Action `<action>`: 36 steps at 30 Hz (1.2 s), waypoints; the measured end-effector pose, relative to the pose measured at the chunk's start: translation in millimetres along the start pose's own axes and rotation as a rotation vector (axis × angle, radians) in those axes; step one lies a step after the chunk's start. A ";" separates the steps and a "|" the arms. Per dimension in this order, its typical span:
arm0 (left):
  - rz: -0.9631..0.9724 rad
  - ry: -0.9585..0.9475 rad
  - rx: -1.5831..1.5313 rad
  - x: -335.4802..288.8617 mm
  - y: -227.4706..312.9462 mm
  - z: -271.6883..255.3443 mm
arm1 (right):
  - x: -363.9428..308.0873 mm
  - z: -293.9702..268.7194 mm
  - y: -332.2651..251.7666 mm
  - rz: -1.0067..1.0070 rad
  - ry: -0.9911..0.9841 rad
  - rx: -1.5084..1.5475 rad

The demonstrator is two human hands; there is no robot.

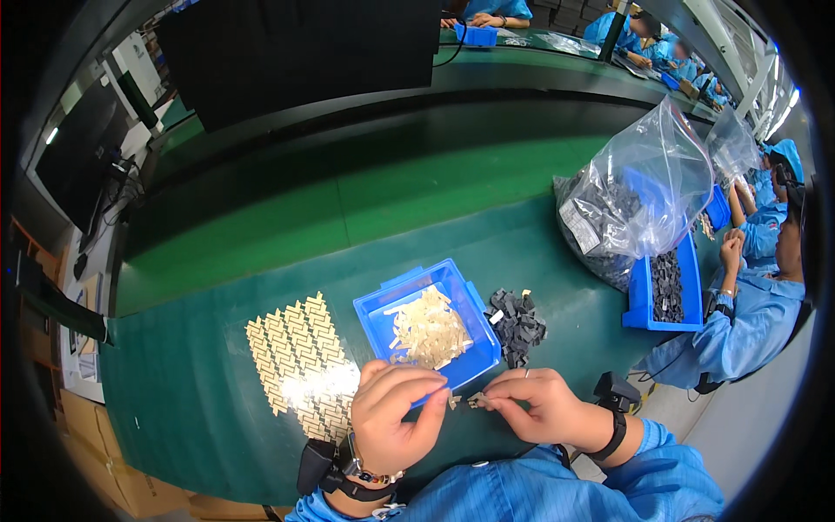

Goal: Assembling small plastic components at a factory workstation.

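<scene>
A small grey part [477, 400] sits pinched in the fingertips of the right hand [539, 404], just above the green table [217, 418] near its front edge. The left hand [396, 418] curls half-closed beside it, a tiny piece at its fingertips, touching the blue bin [374, 309] of beige strips. Farther right stands a clear bag [644, 200] of dark parts bearing a white label [581, 226].

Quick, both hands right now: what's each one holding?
Left hand: fingers curled at the blue tray, held item cannot be told.
Right hand: pinching a small beige part.
</scene>
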State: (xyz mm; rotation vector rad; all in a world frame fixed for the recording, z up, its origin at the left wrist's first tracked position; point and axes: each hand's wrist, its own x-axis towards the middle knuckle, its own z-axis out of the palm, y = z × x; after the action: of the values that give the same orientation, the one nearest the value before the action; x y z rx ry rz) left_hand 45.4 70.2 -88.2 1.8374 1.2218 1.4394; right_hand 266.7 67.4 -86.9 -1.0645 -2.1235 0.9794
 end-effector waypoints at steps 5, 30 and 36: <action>0.023 -0.176 0.074 1.3 0.5 -2.4 | 21.0 -5.5 -11.8 0.070 -0.054 0.472; -0.072 -0.036 0.009 -6.4 6.2 -6.4 | 49.3 23.0 -18.8 -0.293 0.245 -0.060; 0.020 -0.106 0.063 -0.3 7.3 3.6 | 47.1 10.6 -19.0 -0.332 0.254 -0.169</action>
State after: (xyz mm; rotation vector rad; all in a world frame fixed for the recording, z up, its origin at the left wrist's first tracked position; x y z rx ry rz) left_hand 51.3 67.0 -83.5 1.9473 1.2115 1.3099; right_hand 226.1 95.2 -70.3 -0.8252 -2.1062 0.4891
